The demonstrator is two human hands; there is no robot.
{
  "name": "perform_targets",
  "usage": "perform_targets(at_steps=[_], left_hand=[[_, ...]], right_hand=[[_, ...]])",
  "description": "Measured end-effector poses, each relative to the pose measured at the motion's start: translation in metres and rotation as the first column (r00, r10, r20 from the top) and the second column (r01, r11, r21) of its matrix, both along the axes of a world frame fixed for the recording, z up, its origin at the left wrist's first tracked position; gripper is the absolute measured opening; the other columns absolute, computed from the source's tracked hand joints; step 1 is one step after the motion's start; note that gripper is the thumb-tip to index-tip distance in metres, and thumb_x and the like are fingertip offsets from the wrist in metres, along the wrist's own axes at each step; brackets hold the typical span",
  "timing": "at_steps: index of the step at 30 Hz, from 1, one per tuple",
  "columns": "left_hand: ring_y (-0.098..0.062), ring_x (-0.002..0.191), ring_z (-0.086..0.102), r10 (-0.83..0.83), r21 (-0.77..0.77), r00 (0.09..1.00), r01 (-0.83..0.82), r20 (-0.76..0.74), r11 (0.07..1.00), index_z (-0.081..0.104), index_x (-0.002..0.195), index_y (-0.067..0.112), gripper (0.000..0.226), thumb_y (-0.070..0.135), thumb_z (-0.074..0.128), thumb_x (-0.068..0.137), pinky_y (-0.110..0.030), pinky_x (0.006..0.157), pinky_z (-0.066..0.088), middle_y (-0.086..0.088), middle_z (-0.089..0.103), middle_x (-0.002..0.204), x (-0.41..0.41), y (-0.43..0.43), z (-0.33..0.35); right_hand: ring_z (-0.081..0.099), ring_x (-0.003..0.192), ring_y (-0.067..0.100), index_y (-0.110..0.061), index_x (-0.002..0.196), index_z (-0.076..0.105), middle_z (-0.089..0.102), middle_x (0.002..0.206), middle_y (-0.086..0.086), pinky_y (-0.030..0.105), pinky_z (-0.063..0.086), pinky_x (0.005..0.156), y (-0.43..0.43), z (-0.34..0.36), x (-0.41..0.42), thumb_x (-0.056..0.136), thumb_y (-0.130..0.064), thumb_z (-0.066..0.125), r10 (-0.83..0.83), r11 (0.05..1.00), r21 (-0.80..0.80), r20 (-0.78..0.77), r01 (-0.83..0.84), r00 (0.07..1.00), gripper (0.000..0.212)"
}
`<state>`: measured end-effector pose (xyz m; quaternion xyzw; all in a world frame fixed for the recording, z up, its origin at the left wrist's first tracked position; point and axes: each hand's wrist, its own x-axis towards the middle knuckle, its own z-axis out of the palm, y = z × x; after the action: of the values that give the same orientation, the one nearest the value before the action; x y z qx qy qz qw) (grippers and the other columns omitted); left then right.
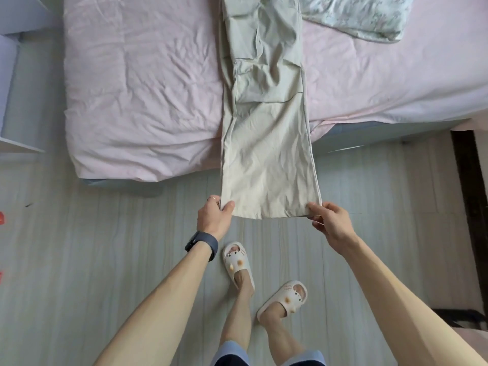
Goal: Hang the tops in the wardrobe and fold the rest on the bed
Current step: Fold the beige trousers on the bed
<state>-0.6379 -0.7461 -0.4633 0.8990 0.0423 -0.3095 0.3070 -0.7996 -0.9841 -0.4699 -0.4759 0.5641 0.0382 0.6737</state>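
Beige trousers stretch off the bed edge; left grip and right grip each pinch a hem corner (legs stacked).

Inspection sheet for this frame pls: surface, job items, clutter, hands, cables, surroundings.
Surface: bed, wrinkled pink sheet.
Job's things: beige trousers laid lengthwise on the bed, leg ends held out past its edge.
Clutter: patterned quilt on the bed's far right.
Hands: left hand pinches the hem's left corner; right hand pinches the right corner.
Cables: nothing seen.
Surroundings: pale plank floor, white furniture at left.
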Motion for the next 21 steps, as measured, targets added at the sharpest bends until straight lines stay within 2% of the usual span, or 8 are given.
perform_targets(at_steps=[3,6,8,11,13,15,17,21], left_hand=[[-0.032,0.072,0.053,-0.023,0.031,1.0,0.023,0.002,0.999,0.051,0.075,0.005,0.036,0.034,0.057,0.096,-0.028,0.053,0.034,-0.007,0.056,0.066,0.0,0.012,-0.001],[-0.036,0.082,0.062,-0.042,0.0,0.998,0.042,-0.047,0.999,0.058,0.081,0.0,0.039,0.034,0.054,0.099,-0.036,0.066,0.042,-0.016,0.066,0.078,0.0,0.022,-0.004],[-0.032,0.086,0.068,-0.009,-0.039,0.997,0.006,-0.076,0.999,0.064,0.087,-0.001,0.038,0.034,0.054,0.1,-0.033,0.07,0.048,-0.016,0.07,0.083,0.0,0.025,-0.005],[-0.025,0.082,0.071,0.091,-0.133,0.987,-0.109,-0.135,0.985,0.063,0.101,0.01,0.025,0.034,0.062,0.097,-0.029,0.071,0.048,-0.006,0.072,0.088,-0.003,0.026,-0.001],[-0.015,0.072,0.069,0.149,-0.204,0.979,-0.175,-0.137,0.963,0.052,0.108,0.028,0.021,0.035,0.066,0.094,-0.027,0.07,0.046,0.0,0.073,0.089,-0.006,0.028,0.005],[-0.009,0.069,0.067,0.131,-0.262,0.986,-0.153,-0.101,0.953,0.049,0.101,0.041,0.02,0.031,0.065,0.095,-0.021,0.068,0.044,0.003,0.072,0.082,-0.008,0.03,0.013],[-0.009,0.071,0.067,0.111,-0.321,0.987,-0.144,-0.119,0.936,0.057,0.095,0.042,0.019,0.025,0.063,0.096,-0.02,0.07,0.045,0.005,0.071,0.081,-0.008,0.031,0.019],[-0.007,0.076,0.067,0.043,-0.372,0.991,-0.086,-0.124,0.924,0.069,0.088,0.042,0.024,0.02,0.062,0.095,-0.021,0.072,0.047,0.012,0.073,0.082,-0.004,0.032,0.03]], right_hand=[[0.06,0.063,0.01,-0.006,0.082,0.066,0.061,0.07,0.006,0.023,0.052,0.067,-0.006,0.001,-0.008,0.087,-0.008,0.073,-0.003,1.0,-0.007,0.008,0.003,1.0,0.009],[0.063,0.061,0.006,-0.006,0.083,0.069,0.069,0.067,-0.001,0.019,0.055,0.068,-0.007,0.001,-0.015,0.083,-0.018,0.083,0.075,0.994,-0.086,0.007,-0.074,0.997,0.018],[0.061,0.06,0.007,-0.006,0.083,0.068,0.068,0.066,-0.001,0.018,0.055,0.067,-0.007,0.002,-0.014,0.079,-0.02,0.087,0.063,0.992,-0.105,-0.012,-0.064,0.998,0.024],[0.062,0.059,0.01,-0.005,0.095,0.065,0.068,0.071,0.005,0.021,0.056,0.067,-0.006,0.003,-0.015,0.08,-0.018,0.086,0.016,0.998,-0.061,-0.001,-0.016,1.0,0.029],[0.069,0.065,0.012,-0.016,0.113,0.059,0.075,0.079,0.006,0.024,0.057,0.069,-0.002,0.006,-0.018,0.084,-0.019,0.082,0.053,0.989,-0.137,0.025,-0.049,0.998,0.036],[0.07,0.069,0.007,-0.035,0.115,0.054,0.076,0.081,-0.002,0.017,0.053,0.068,0.004,0.012,-0.021,0.092,-0.028,0.073,0.245,0.898,-0.369,-0.032,-0.239,0.969,0.031],[0.063,0.065,0.008,-0.043,0.106,0.055,0.072,0.077,-0.009,0.011,0.045,0.06,0.008,0.018,-0.022,0.097,-0.033,0.064,0.354,0.76,-0.547,-0.102,-0.349,0.93,0.016],[0.062,0.079,0.0,-0.039,0.096,0.064,0.069,0.086,-0.01,0.003,0.041,0.068,0.01,0.03,-0.022,0.096,-0.027,0.067,0.383,0.626,-0.714,-0.069,-0.314,0.921,0.012]])
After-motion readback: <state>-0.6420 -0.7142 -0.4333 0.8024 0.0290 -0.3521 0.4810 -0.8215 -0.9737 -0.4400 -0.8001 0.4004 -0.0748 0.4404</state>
